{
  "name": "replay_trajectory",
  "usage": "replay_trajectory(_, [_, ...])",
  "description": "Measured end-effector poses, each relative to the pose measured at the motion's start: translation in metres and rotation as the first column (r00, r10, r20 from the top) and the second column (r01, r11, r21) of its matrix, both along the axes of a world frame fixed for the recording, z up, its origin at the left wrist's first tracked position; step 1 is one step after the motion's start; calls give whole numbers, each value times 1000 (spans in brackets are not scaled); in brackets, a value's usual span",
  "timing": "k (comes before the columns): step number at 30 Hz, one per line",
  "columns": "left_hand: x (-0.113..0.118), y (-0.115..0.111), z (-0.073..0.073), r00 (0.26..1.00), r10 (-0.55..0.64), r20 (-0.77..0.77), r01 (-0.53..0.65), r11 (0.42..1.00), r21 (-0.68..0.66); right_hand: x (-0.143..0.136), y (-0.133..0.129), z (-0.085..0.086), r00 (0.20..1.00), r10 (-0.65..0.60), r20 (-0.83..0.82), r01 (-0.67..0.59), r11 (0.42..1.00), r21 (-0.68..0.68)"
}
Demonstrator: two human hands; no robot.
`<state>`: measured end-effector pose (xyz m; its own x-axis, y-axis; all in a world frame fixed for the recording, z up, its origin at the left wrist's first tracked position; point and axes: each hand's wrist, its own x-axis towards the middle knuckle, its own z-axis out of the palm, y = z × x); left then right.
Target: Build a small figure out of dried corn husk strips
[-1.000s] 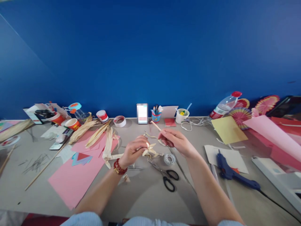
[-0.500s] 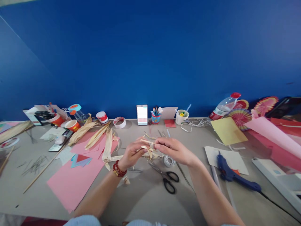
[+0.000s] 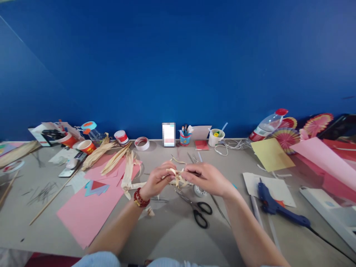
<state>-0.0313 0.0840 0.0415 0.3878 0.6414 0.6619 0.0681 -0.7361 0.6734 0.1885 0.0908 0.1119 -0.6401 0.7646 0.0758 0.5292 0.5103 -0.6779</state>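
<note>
A small pale husk piece (image 3: 177,177) with curled strips is held between my two hands at the middle of the desk. My left hand (image 3: 159,180), with a red bead bracelet at the wrist, pinches its left side. The fingers of my right hand (image 3: 204,178) are closed on its right side. Black-handled scissors (image 3: 200,214) lie just below the hands, with the blades pointing up toward the husk. A roll of white tape (image 3: 199,191) is partly hidden under my right hand.
Pink paper (image 3: 90,213) and dried corn husks (image 3: 127,170) lie to the left. A blue glue gun (image 3: 268,200) rests on white card at the right, near a white power strip (image 3: 328,211). Along the wall stand a phone (image 3: 168,135), cups and a bottle (image 3: 267,126).
My right hand's fingers have closed in nearer the husk piece, and less of its upper part shows. The view has shifted slightly.
</note>
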Motion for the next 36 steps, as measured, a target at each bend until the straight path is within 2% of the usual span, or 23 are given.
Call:
replay_trajectory(7, [1, 0, 2, 1000, 8, 1, -8, 998, 56, -2, -2, 0, 999, -10, 39, 9, 1000, 28])
replay_trajectory(16, [1, -2, 9, 999, 16, -31, -12, 994, 111, -1, 0, -2, 1000, -9, 13, 9, 1000, 25])
replay_trajectory(27, [-1, 1, 5, 999, -10, -34, 14, 994, 109, -2, 1, -6, 999, 29, -18, -29, 999, -16])
replay_trajectory(36, [0, 2, 1, 1000, -8, 6, 7, 992, 123, -5, 3, -13, 999, -12, -41, 8, 995, -95])
